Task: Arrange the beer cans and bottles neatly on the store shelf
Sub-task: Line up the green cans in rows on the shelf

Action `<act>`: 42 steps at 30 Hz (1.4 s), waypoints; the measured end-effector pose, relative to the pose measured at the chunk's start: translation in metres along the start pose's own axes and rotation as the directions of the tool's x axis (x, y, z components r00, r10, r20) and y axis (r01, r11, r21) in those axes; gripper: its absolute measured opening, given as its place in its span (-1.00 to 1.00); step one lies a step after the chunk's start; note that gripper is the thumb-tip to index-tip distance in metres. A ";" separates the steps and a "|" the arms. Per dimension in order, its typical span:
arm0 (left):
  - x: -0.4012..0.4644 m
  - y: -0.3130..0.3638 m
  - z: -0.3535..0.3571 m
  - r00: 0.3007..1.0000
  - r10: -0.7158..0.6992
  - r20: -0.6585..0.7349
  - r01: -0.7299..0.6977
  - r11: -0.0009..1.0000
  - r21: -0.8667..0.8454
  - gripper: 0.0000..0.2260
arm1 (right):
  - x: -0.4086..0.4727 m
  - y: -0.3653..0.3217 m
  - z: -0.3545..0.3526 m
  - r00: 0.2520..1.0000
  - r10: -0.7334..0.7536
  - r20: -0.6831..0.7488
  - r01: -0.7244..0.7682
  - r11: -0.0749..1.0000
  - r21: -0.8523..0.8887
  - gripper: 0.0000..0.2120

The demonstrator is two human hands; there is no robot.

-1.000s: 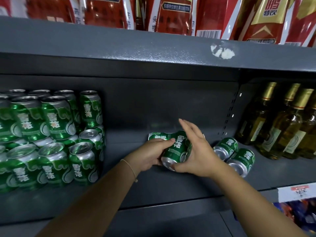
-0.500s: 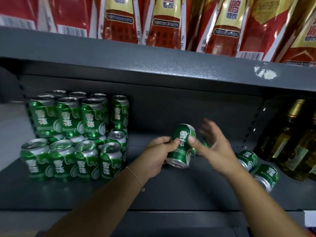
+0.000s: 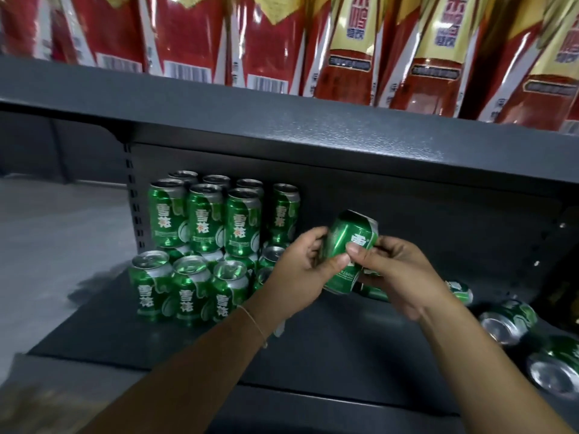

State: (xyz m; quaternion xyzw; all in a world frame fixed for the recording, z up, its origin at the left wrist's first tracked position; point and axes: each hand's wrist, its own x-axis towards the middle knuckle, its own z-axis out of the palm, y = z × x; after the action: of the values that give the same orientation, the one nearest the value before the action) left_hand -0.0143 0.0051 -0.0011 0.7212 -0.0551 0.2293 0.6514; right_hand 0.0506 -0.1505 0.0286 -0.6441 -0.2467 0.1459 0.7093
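Can (image 3: pixel 347 249) is upright now and off the shelf (image 3: pixel 156 336), mid-frame; a second ago it lay sideways. Left hand (image 3: pixel 300 270) and right hand (image 3: pixel 394 274) both grip it. Probably headed to the stacked cans (image 3: pixel 203 227) at left, while loose cans (image 3: pixel 507 317) wait lower right.

Both hands are holding one green can (image 3: pixel 346 245) above the dark shelf (image 3: pixel 313 355), tilted with its top leaning right. The left hand (image 3: pixel 300 274) is gripping it from the left, thumb across the front; the right hand (image 3: pixel 394 270) is pinching it from the right. A thin bracelet (image 3: pixel 255 324) is circling the left wrist. To the left, a stack of cans (image 3: pixel 206 242) is standing upright in two tiers. At the right, three cans (image 3: pixel 507 321) are lying on their sides. Red packages (image 3: pixel 344 48) are lining the upper shelf (image 3: pixel 313 120).
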 end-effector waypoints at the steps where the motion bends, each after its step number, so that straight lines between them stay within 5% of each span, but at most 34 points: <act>1: 0.000 0.002 -0.007 1.000 0.004 0.000 -0.004 1.000 0.020 -0.61 | 0.002 -0.002 0.006 1.000 -0.004 0.013 0.004 1.000 0.017 -0.63; 7: -0.002 0.002 -0.050 0.999 -0.031 0.028 0.028 0.996 0.088 -0.37 | 0.017 0.002 0.040 1.000 -0.023 -0.008 0.023 0.998 0.066 -0.56; 11: -0.007 0.002 -0.074 0.998 -0.040 -0.051 0.054 0.948 0.313 -0.34 | 0.028 0.003 0.063 0.995 -0.054 -0.082 0.055 0.998 0.021 -0.56; 16: -0.017 -0.004 -0.098 0.989 0.142 -0.049 -0.062 0.683 0.728 -0.64 | 0.048 0.009 0.084 0.971 -0.097 -0.217 0.076 0.992 -0.104 -0.66; 23: -0.022 -0.024 -0.105 0.962 0.164 0.220 -0.271 0.453 0.849 -0.72 | 0.074 0.024 0.107 0.946 -0.148 -0.288 0.072 0.964 -0.258 -0.52; 28: -0.019 -0.032 -0.108 0.964 0.148 0.223 -0.267 0.481 0.835 -0.69 | 0.086 0.037 0.106 0.952 -0.129 -0.279 0.005 0.914 -0.406 -0.46; 36: -0.019 -0.031 -0.105 0.970 0.167 0.177 -0.241 0.549 0.800 -0.78 | 0.089 0.048 0.106 0.956 -0.127 -0.265 0.010 0.915 -0.403 -0.36; 42: -0.017 -0.033 -0.105 0.972 0.169 0.161 -0.230 0.567 0.791 -0.80 | 0.083 0.046 0.107 0.960 -0.172 -0.220 0.066 0.905 -0.420 -0.79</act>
State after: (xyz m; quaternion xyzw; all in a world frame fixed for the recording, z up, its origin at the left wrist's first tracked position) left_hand -0.0445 0.1077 -0.0334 0.9334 -0.0485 0.2767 0.2231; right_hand 0.0673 -0.0110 0.0016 -0.7748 -0.2190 -0.0359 0.5919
